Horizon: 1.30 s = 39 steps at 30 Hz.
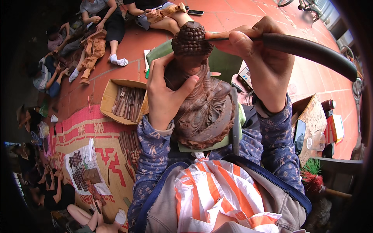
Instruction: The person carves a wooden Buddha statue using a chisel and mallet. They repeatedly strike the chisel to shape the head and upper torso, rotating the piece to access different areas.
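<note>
A dark brown carved wooden Buddha statue (202, 105) stands in front of me on a green cloth, its head (190, 39) covered in rounded curls. My left hand (165, 91) wraps round the side of its neck and shoulder, the thumb across the front. In my right hand (258, 50), the fingers pinch the thin metal shank of a carving chisel (311, 52) with a long dark handle. The chisel's tip meets the curls on the right side of the head. Part of the statue's face and shoulder is hidden by my left hand.
At left, a cardboard box (110, 93) holds several chisels, with more tools (130, 149) beside it on a patterned mat (81, 136). A clear plastic cup (316, 141) and a phone (299, 136) sit at right. Several people work on carvings (93, 54) on the tiled floor.
</note>
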Motion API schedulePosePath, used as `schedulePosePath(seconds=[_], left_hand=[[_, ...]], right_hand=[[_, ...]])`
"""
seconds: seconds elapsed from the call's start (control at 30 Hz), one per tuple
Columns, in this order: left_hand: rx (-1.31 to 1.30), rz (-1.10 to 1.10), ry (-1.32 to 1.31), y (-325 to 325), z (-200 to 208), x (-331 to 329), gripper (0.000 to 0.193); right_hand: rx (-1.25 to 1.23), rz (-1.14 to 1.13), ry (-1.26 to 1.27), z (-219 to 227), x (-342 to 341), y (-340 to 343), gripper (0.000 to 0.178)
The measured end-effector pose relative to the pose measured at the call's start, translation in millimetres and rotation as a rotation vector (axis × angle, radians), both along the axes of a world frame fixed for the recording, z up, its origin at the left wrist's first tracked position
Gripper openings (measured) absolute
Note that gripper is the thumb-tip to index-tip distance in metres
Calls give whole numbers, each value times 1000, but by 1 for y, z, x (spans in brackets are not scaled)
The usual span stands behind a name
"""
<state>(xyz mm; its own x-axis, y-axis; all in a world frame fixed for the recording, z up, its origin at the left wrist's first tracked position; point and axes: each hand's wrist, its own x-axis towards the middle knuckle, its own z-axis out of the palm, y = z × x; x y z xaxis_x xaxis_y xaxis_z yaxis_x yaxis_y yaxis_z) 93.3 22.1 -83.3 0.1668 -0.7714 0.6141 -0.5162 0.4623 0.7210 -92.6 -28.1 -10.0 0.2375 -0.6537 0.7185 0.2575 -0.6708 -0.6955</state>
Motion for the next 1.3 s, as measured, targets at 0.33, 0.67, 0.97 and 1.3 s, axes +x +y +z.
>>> schedulePosePath(seconds=[0.33, 0.67, 0.97, 1.3], left_hand=[[32, -26, 47, 1, -2, 2, 58], [-22, -18, -19, 3, 2, 4, 51], [-41, -39, -15, 0, -3, 4, 56], [-198, -203, -164, 56, 40, -9, 24]], right_hand=[[-301, -233, 135, -6, 15, 13, 16], [-237, -217, 502, 53, 15, 12, 9], [83, 471, 534, 58, -28, -19, 15], [148, 128, 234, -32, -18, 50, 16]])
